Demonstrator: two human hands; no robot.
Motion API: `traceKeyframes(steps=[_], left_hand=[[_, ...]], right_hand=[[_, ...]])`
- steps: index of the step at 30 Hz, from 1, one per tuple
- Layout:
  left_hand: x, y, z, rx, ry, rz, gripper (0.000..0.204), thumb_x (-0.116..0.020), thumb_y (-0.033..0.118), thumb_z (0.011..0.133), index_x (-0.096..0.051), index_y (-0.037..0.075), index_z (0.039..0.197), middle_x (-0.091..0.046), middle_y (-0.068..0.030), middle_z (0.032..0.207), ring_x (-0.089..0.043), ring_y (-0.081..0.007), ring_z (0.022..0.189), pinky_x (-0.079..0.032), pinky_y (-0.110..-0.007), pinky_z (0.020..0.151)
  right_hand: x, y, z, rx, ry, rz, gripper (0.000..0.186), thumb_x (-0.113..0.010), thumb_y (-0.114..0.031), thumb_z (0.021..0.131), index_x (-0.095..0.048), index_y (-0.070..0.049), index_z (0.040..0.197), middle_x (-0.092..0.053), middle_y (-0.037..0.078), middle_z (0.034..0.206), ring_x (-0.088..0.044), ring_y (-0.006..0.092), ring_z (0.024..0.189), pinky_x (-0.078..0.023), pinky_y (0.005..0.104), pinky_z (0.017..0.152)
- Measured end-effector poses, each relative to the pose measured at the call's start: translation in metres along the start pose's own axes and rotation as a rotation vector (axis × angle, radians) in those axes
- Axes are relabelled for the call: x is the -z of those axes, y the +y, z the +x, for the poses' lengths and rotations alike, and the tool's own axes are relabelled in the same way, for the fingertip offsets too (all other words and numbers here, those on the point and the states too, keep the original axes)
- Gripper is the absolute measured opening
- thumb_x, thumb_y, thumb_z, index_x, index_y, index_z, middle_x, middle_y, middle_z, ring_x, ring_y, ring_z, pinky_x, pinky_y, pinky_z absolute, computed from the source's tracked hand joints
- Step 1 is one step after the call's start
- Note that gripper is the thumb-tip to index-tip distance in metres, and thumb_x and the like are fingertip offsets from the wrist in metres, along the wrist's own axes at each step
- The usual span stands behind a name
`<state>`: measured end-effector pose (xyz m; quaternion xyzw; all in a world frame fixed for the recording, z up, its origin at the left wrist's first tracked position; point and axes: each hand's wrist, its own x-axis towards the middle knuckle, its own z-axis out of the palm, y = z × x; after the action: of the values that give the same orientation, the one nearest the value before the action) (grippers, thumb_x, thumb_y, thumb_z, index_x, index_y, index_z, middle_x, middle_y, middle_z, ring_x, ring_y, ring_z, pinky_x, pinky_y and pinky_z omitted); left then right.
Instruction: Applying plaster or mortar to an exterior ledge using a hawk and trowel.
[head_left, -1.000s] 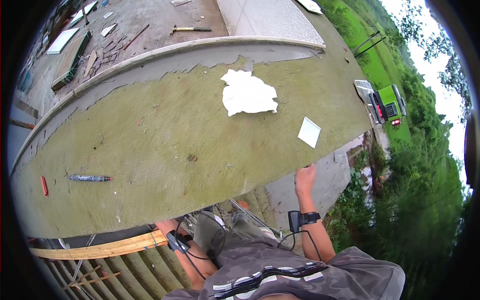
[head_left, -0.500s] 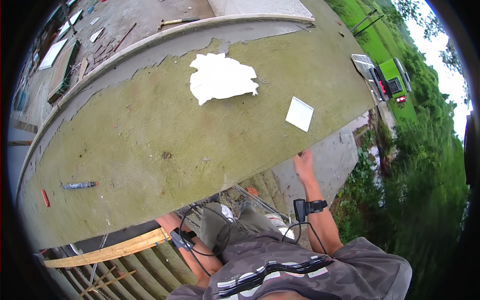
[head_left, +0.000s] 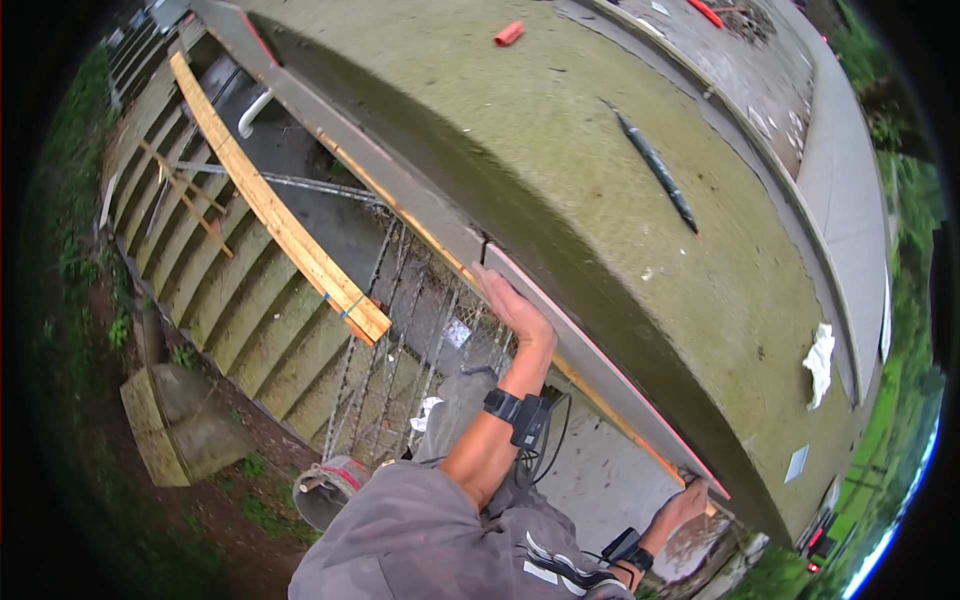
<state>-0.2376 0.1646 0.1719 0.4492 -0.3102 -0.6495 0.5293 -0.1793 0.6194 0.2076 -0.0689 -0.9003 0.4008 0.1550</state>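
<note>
1. At far left, concrete steps (head_left: 250, 350) are descending beside soil and plants.
2. Pale wooden planks (head_left: 280, 235) are lying over the steps; they could hamper stepping leftward.
3. A bucket (head_left: 325, 495) is standing low, beside the person's clothing.
4. Metal bars (head_left: 375, 345) are crossing below the slab, probably making footing awkward.
5. A short orange-red piece (head_left: 509, 34) is lying on the slab.
6. The left hand (head_left: 517, 308) is touching the strip's near end, fingers mostly extended; whether it is gripping, I cannot tell.
7. The long grey strip (head_left: 575, 345), red along its upper edge, is running along the slab's near side between both hands. It looks stiff, fairly heavy and possibly brittle; supporting it underneath near both ends seems best.
8. A dark marker (head_left: 657, 172) is lying on the mossy slab (head_left: 620, 250).
9. The right hand (head_left: 682, 507) is bending around the strip's far end; its grip is partly hidden.
10. A white square (head_left: 797, 462) and crumpled white sheet (head_left: 819, 365) are lying farther right.
</note>
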Motion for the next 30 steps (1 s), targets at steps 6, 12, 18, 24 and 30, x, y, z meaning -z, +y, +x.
traceKeyframes(steps=[6,12,18,24,30], left_hand=[[-0.005,0.003,-0.008,-0.002,0.063,0.013,0.064,-0.033,0.033,0.108,-0.025,-0.009,0.156,-0.023,-0.0221,0.165,-0.019,-0.0306,0.154,-0.014,-0.037,0.125],[-0.005,0.004,-0.006,0.024,0.079,0.018,0.062,-0.035,0.030,0.108,-0.025,-0.008,0.156,-0.023,-0.0220,0.165,-0.021,-0.0307,0.154,-0.016,-0.036,0.125],[-0.002,0.003,-0.005,-0.012,0.106,0.089,0.062,-0.034,0.029,0.108,-0.025,-0.009,0.155,-0.024,-0.0229,0.165,-0.022,-0.0316,0.154,-0.017,-0.037,0.125],[-0.002,-0.001,-0.006,-0.025,0.092,0.126,0.062,-0.032,0.028,0.107,-0.025,-0.010,0.155,-0.023,-0.0235,0.165,-0.022,-0.0319,0.154,-0.017,-0.037,0.125],[0.002,-0.009,0.003,-0.144,-0.043,0.106,0.055,-0.039,0.026,0.107,-0.035,-0.006,0.152,-0.036,-0.0203,0.158,-0.041,-0.0294,0.141,-0.031,-0.038,0.119]], right_hand=[[0.022,-0.003,0.005,0.069,0.007,-0.219,0.051,-0.048,-0.037,0.108,-0.065,0.007,0.089,-0.066,0.012,0.077,-0.056,0.0203,0.073,-0.047,0.0365,0.072],[0.027,-0.006,0.010,0.119,-0.069,-0.249,0.056,-0.047,-0.042,0.106,-0.069,0.008,0.092,-0.072,0.016,0.082,-0.063,0.0236,0.075,-0.050,0.0389,0.075],[0.025,0.001,0.007,0.085,-0.101,-0.204,0.055,-0.048,-0.040,0.107,-0.068,0.009,0.093,-0.071,0.015,0.083,-0.062,0.0216,0.076,-0.050,0.0368,0.075],[0.012,-0.004,0.003,0.094,-0.019,-0.164,0.049,-0.048,-0.036,0.107,-0.066,0.008,0.091,-0.067,0.011,0.080,-0.058,0.0192,0.075,-0.049,0.0344,0.074],[-0.020,-0.009,-0.013,-0.036,0.210,-0.035,0.039,-0.046,-0.025,0.106,-0.064,0.007,0.091,-0.068,0.013,0.086,-0.062,0.0216,0.081,-0.050,0.0352,0.078]])
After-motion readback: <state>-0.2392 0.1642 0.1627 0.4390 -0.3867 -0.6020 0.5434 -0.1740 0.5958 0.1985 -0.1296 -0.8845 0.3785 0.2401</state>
